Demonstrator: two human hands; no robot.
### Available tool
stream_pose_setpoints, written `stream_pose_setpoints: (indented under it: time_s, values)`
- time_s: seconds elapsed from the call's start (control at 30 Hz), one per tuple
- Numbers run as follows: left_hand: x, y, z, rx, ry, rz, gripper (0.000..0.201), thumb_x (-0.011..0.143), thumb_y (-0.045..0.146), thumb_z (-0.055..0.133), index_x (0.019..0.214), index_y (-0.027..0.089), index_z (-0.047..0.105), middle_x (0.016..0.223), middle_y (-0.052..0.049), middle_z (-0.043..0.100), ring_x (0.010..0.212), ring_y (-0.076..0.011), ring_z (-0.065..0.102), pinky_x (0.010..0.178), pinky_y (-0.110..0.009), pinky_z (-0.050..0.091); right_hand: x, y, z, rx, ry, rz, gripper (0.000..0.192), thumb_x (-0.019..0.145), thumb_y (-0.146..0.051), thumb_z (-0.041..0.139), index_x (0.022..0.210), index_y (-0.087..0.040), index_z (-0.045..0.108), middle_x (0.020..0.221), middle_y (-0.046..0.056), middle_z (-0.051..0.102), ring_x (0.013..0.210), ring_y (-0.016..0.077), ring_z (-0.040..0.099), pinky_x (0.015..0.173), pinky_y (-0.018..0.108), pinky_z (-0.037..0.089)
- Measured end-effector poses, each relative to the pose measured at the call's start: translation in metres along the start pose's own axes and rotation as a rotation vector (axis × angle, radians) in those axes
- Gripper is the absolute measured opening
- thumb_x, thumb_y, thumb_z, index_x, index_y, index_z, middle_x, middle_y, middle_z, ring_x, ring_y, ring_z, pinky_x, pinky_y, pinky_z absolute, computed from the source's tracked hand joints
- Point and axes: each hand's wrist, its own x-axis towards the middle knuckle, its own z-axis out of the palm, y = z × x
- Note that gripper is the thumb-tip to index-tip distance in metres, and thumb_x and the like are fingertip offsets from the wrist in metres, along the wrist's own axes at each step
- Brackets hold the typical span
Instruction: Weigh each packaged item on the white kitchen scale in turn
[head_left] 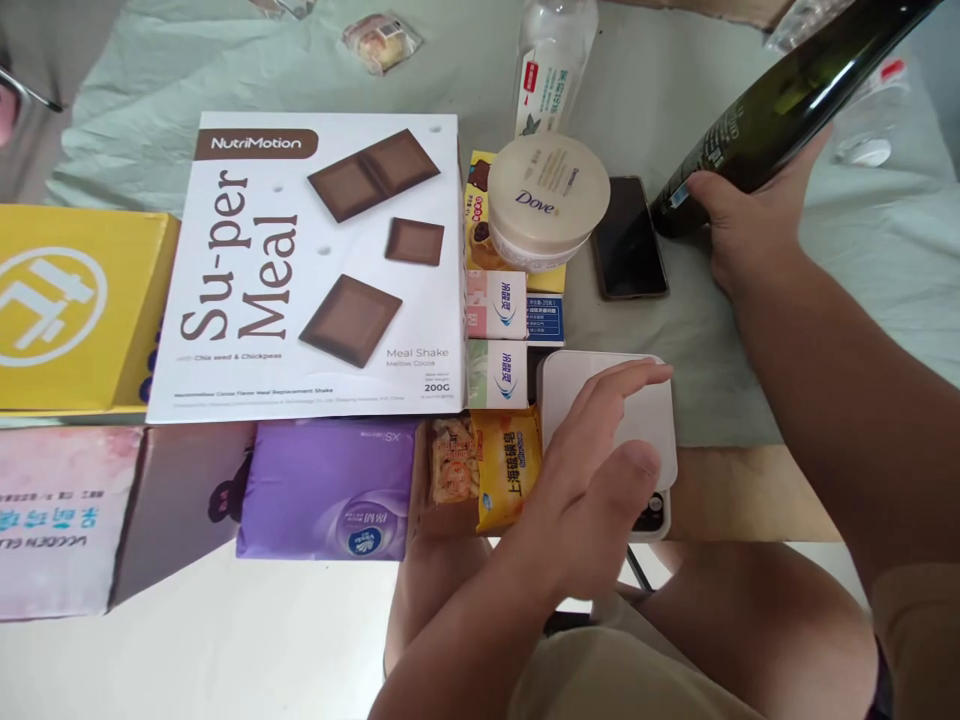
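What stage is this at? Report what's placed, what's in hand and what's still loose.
Placed: the Super Meal box, Dove jar and snack packets lie packed side by side. In hand: the right hand grips a tilted dark bottle; the left hand rests on a white phone. Loose: a black phone and clear bottle sit apart.

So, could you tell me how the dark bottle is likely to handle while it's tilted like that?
The bottle looks like glossy glass, so probably heavy and slippery. The right hand holds only its base, so it may tip. It is likely fragile if dropped.
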Motion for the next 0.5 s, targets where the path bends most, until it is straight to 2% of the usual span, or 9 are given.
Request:
stream_pose_setpoints:
  time_s: [0.07, 0.13, 0.27, 0.4, 0.5]
  values:
    - [-0.001, 0.003, -0.001, -0.013, -0.012, -0.025, 0.051, 0.107, 0.057, 0.043, 0.148, 0.030, 0.056, 0.171, -0.003, 0.046, 0.165, -0.0263, 0.037, 0.135, -0.043, 0.032, -0.008, -0.007, -0.003, 0.025, 0.053, 0.021, 0.109, 0.069, -0.023, 0.086, 0.157, -0.032, 0.021, 0.159, 0.011, 0.047, 0.136, 0.0191, 0.059, 0.122, 0.044, 0.053]
    - [-0.002, 0.005, -0.001, -0.019, -0.027, -0.047, 0.050, 0.108, 0.056, 0.043, 0.148, 0.029, 0.056, 0.172, -0.003, 0.045, 0.165, -0.0259, 0.036, 0.136, -0.043, 0.031, -0.024, -0.019, -0.008, 0.071, 0.126, 0.078, 0.104, 0.061, -0.019, 0.087, 0.149, -0.030, 0.030, 0.152, 0.010, 0.052, 0.132, 0.0191, 0.060, 0.123, 0.043, 0.051]
    - [-0.005, 0.006, 0.003, 0.006, -0.039, -0.063, 0.050, 0.108, 0.054, 0.043, 0.147, 0.026, 0.056, 0.172, -0.004, 0.045, 0.165, -0.0272, 0.036, 0.137, -0.045, 0.028, -0.067, -0.049, -0.025, 0.132, 0.213, 0.151, 0.091, 0.050, -0.023, 0.085, 0.130, -0.028, 0.041, 0.137, 0.006, 0.061, 0.127, 0.0178, 0.061, 0.123, 0.043, 0.050]
    - [-0.001, -0.008, 0.012, 0.025, -0.019, -0.039, 0.052, 0.105, 0.059, 0.043, 0.145, 0.028, 0.057, 0.169, -0.004, 0.049, 0.164, -0.0317, 0.037, 0.135, -0.052, 0.030, -0.116, -0.072, -0.049, 0.085, 0.229, 0.192, 0.079, 0.051, -0.028, 0.090, 0.118, -0.029, 0.049, 0.129, 0.004, 0.067, 0.121, 0.0184, 0.066, 0.122, 0.044, 0.052]
    - [0.007, -0.026, 0.021, 0.013, -0.031, -0.003, 0.058, 0.100, 0.070, 0.046, 0.143, 0.032, 0.058, 0.164, -0.002, 0.054, 0.164, -0.0341, 0.035, 0.134, -0.057, 0.029, -0.157, -0.087, -0.060, 0.045, 0.262, 0.236, 0.075, 0.056, -0.033, 0.094, 0.120, -0.030, 0.054, 0.130, 0.006, 0.070, 0.120, 0.0210, 0.069, 0.120, 0.045, 0.055]
